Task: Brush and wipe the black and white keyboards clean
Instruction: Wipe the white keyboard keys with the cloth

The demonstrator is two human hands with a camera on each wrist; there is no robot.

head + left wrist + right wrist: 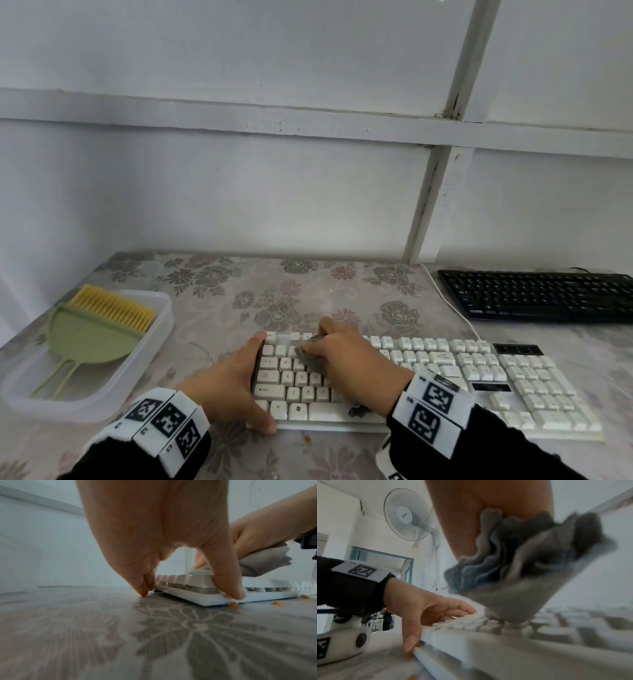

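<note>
Nearest the person, small orange crumbs (pixel 233 604) lie on the floral-patterned worktop (pixel 342 455) just in front of the white plastic keyboard (pixel 513 383), which lies flat near the front edge. The left hand (pixel 233 380) braces the keyboard's left end: its thumb (pixel 229 588) presses against the front edge, while the other fingers (pixel 142 588) reach down the left side to the worktop, so this grip clasps the keyboard's corner. The right hand (pixel 346 356) is over the left part of the key field, its grip clenched round a bunched grey cloth (pixel 522 566), with the cloth's lower end touching the keys in the upper rows. To the left, well apart from the keyboard, a clear plastic tray (pixel 150 363) holds a pale green dustpan (pixel 85 339) and a brush with yellow bristles (pixel 113 308). Farther back on the right, the black keyboard (pixel 541 294) rests near the wall, apart from the white one, with a white cable (pixel 448 305) running between them. In the right wrist view, a white wall-mounted fan (pixel 407 515) shows high on the wall.
</note>
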